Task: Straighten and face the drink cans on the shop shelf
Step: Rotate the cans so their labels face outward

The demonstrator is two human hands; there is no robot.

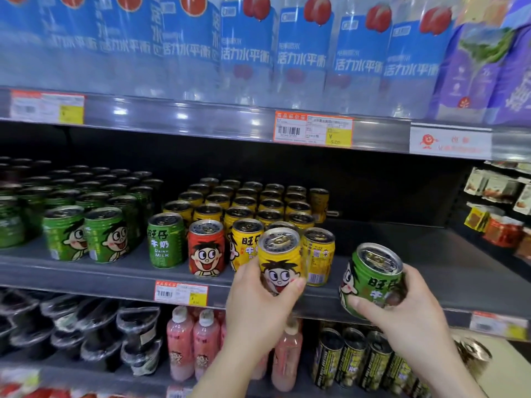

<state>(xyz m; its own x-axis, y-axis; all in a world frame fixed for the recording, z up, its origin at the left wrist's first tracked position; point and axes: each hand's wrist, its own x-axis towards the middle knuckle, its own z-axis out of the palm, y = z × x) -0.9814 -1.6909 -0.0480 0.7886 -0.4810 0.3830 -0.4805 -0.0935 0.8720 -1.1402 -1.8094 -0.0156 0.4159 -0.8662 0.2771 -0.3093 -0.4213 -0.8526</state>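
On shelf (402, 254), hands grip cans.

Place: a shop, in its drinks aisle.
Shelving: a grey metal middle shelf (431, 254) runs the width of the view, with further tiers above and below it.
Price tags: an orange and yellow barcode label (313, 128) sits in the rail above the middle shelf; a similar label (181, 293) is clipped to that shelf's front edge.
Stock on the middle shelf: many identical green cans (64, 232) and yellow cans (244, 202) in rows.
Stock above it: blue-labelled water bottles (301, 53) side by side.
Stock below it: pink bottles (179, 343) and dark cans (353, 360).
Right of the middle shelf: packaged snacks (500, 208) on another rack.
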